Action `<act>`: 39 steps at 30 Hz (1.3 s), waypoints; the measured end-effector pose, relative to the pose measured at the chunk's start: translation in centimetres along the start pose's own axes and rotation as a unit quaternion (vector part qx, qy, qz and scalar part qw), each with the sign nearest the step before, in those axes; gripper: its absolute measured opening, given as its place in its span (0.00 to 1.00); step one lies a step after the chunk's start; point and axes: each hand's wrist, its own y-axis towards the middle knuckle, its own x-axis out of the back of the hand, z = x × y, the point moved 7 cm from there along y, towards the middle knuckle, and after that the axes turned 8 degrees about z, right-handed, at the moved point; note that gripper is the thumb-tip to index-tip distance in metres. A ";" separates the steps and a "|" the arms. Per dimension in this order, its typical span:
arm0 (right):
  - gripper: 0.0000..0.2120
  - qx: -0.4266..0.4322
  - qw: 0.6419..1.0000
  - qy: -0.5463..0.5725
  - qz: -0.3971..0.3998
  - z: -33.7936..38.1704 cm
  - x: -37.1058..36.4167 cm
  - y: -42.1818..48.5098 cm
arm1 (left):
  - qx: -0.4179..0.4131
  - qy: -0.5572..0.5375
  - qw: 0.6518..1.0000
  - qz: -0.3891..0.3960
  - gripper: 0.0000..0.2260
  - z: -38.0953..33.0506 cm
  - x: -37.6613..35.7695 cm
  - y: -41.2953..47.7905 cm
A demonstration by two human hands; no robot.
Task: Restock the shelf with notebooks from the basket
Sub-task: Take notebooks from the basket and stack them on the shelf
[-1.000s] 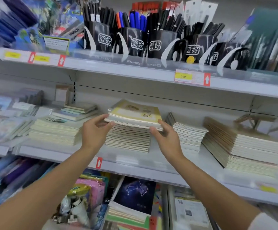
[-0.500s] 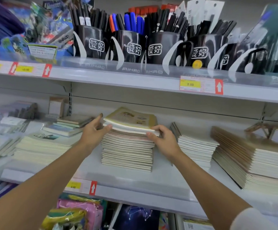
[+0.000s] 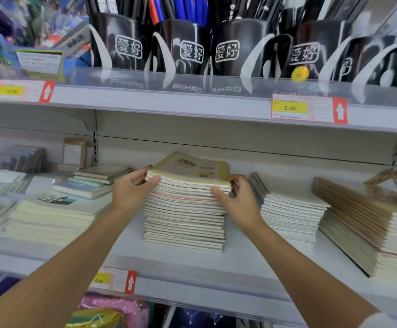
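Well, nearest to me, at the bottom of the frame, my two bare forearms reach up from the lower left and lower right, crossing the front lip of the shelf [image 3: 192, 263], where a price tag [image 3: 112, 279] with a red arrow sits left of centre. Both hands meet at the stack of notebooks [image 3: 184, 221] standing at the middle of the frame on that shelf. My left hand [image 3: 131, 190] clasps the top few copies at their left edge, thumb on the front, fingers curled round the side. My right hand [image 3: 237, 200] grips the right edge the same way, thumb pressed to the page edges, fingers hooked over the yellow cover's corner. Left of the stack lies a cream pile [image 3: 50, 216], right of it a white pile [image 3: 292, 214], then a brown-spined pile [image 3: 370, 233]. Farther up, along the top of the frame, black pen cups [image 3: 185, 48] stand in a row above a yellow 2.00 label [image 3: 290, 108].
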 end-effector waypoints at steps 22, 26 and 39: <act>0.21 0.030 0.983 -0.182 0.013 1.0 -0.7 0.7 | -0.015 0.072 0.993 0.093 0.27 1.0 -2.2 0.9; 0.22 0.023 0.984 -0.176 0.027 1.4 -0.5 0.5 | -0.024 0.097 0.992 0.074 0.27 0.5 -1.7 0.6; 0.22 0.210 0.898 -0.387 0.015 8.0 -9.2 -11.1 | 0.023 0.343 0.932 -0.113 0.13 -0.5 5.2 -13.9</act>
